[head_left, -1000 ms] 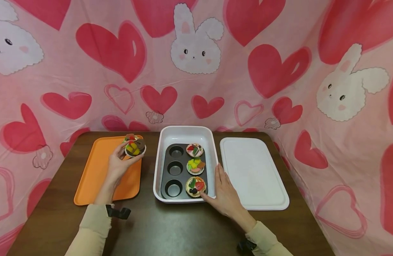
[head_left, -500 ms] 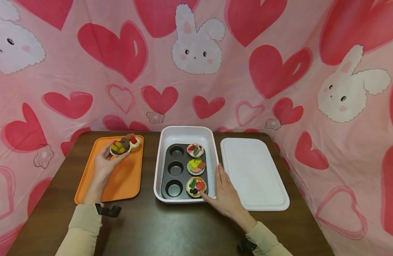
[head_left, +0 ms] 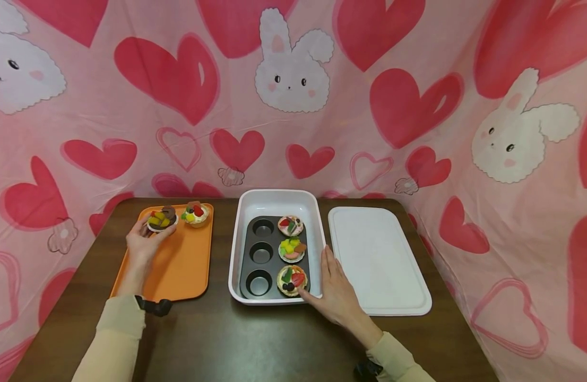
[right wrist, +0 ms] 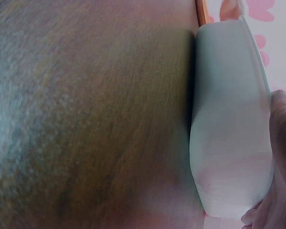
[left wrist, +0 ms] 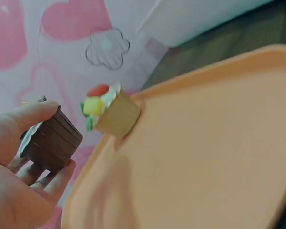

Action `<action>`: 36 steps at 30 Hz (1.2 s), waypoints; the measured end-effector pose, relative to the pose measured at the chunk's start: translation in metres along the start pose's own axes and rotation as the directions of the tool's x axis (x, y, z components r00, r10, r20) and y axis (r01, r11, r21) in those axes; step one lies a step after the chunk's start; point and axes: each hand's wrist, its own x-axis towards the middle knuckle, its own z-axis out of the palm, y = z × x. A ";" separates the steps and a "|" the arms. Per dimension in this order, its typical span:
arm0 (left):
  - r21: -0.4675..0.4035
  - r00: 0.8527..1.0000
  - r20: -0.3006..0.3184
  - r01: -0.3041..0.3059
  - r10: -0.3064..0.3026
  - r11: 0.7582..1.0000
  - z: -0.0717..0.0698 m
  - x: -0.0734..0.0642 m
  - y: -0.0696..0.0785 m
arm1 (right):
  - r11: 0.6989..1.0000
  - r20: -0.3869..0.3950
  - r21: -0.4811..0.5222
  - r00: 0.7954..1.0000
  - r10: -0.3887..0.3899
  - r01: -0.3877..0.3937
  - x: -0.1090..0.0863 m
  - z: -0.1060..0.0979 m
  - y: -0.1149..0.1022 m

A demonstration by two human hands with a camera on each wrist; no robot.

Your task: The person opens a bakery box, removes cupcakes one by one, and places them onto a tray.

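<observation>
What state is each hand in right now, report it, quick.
Left hand: holding the yellow-topped, dark-brown, cup-shaped cake.
Right hand: open, fingers straight, touching the deep white rectangular tub.

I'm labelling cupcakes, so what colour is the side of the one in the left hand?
Dark brown; the cupcake shows best in the left wrist view.

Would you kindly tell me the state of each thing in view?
Orange rectangular tray: flat.
Dark brown cupcake: held by left hand.
Tan decorated cupcake: upright on tray.
White rectangular bin: open, touched by right hand.
Grey muffin pan: inside the bin.
Three small decorated cupcakes: seated in pan's right column.
White rectangular board: flat.
</observation>
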 end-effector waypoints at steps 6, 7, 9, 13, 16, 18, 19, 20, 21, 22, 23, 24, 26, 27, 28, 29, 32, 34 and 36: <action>0.008 0.999 -0.032 0.030 -0.029 1.000 -0.006 0.019 -0.005 | 1.000 0.004 0.004 1.000 0.001 -0.001 0.000 0.000 0.000; 0.005 0.999 -0.030 0.038 -0.038 0.999 -0.007 0.021 -0.007 | 1.000 0.006 0.004 1.000 0.002 -0.002 0.000 0.000 0.000; 0.004 0.998 -0.027 0.052 -0.052 0.999 -0.008 0.026 -0.011 | 1.000 0.009 0.008 1.000 0.003 -0.003 0.000 0.000 0.000; 0.011 0.998 -0.035 0.050 -0.049 0.999 -0.007 0.030 -0.019 | 1.000 0.010 0.014 1.000 0.002 -0.002 -0.001 0.000 -0.001; -0.071 0.997 -0.039 0.069 -0.072 0.995 -0.004 0.033 -0.020 | 1.000 0.010 0.018 1.000 0.000 -0.001 0.000 -0.001 -0.002; -0.128 0.995 -0.031 0.090 -0.095 0.988 0.000 0.036 -0.019 | 1.000 0.007 0.014 1.000 0.000 0.000 0.000 -0.001 -0.002; -0.162 0.994 -0.027 0.103 -0.109 0.981 0.001 0.038 -0.018 | 1.000 0.008 0.012 1.000 0.001 -0.001 0.000 -0.001 -0.002; -0.224 0.991 -0.025 0.120 -0.129 0.967 0.003 0.039 -0.016 | 1.000 0.008 0.012 1.000 0.002 -0.002 0.000 -0.001 -0.002; -0.281 0.990 -0.017 0.132 -0.143 0.951 0.005 0.041 -0.015 | 1.000 0.010 0.011 1.000 0.002 -0.003 0.000 -0.001 -0.002; -0.313 0.989 -0.013 0.138 -0.149 0.940 0.007 0.042 -0.014 | 1.000 0.009 0.010 1.000 0.003 -0.003 0.000 -0.001 -0.001; -0.377 0.986 -0.001 0.153 -0.165 0.913 0.009 0.043 -0.012 | 1.000 0.008 0.011 1.000 0.005 -0.005 0.000 -0.001 -0.001; -0.428 0.984 0.003 0.164 -0.180 0.889 0.010 0.044 -0.011 | 1.000 0.007 0.014 1.000 0.005 -0.005 0.000 -0.002 -0.001; -0.531 0.981 0.014 0.173 -0.196 0.829 0.012 0.047 -0.009 | 1.000 0.008 0.021 1.000 0.004 -0.004 0.000 -0.002 -0.001; -0.563 0.980 0.021 0.176 -0.199 0.808 0.013 0.048 -0.008 | 1.000 0.007 0.023 1.000 0.005 -0.005 0.000 -0.001 -0.001; -0.555 0.981 0.017 0.169 -0.192 0.815 0.013 0.049 -0.007 | 1.000 0.006 0.024 1.000 0.005 -0.005 -0.001 -0.001 -0.001; -0.549 0.983 0.010 0.157 -0.181 0.821 0.014 0.049 -0.007 | 1.000 0.005 0.025 1.000 0.005 -0.006 -0.001 -0.001 -0.001; -0.449 0.991 -0.026 0.106 -0.132 0.887 0.015 0.051 -0.008 | 1.000 0.006 0.023 1.000 0.007 -0.007 -0.001 -0.001 -0.001; -0.346 0.994 -0.061 0.065 -0.091 0.936 0.016 0.052 -0.009 | 1.000 0.004 0.021 1.000 0.007 -0.007 -0.001 -0.001 -0.001; -0.379 0.994 -0.061 0.061 -0.091 0.923 0.017 0.053 -0.009 | 1.000 0.004 0.021 1.000 0.008 -0.008 0.000 -0.001 -0.001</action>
